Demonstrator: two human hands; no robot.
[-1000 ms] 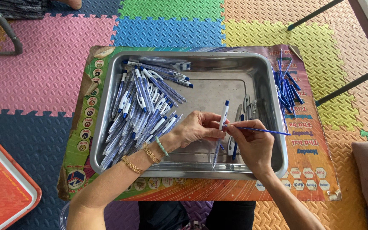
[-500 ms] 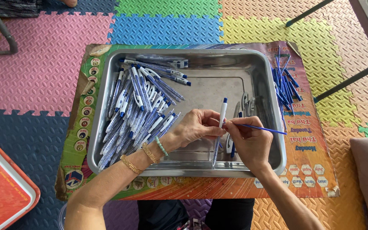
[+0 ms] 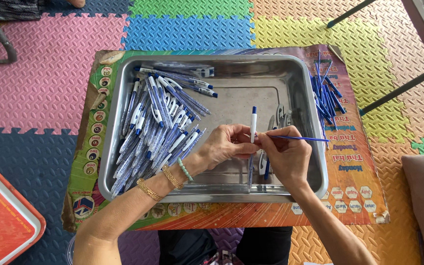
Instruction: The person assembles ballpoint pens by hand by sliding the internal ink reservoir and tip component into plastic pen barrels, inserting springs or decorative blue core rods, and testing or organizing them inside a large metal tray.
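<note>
over steel tray [image 3: 123, 181], pen barrel [image 3: 253, 125] upright

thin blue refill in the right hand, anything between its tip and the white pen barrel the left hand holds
Nothing visible. The thin blue refill runs from the right hand straight toward the white plastic pen barrel pinched upright by the left hand.

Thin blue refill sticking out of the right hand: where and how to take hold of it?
Probably grip the blue refill at its bare middle, pinching across the thin shaft from above. It lies nearly level over the metal tray, free tip pointing right past the rim; the inner end is taken by the right hand, next to the pen barrel in the left hand.
</note>
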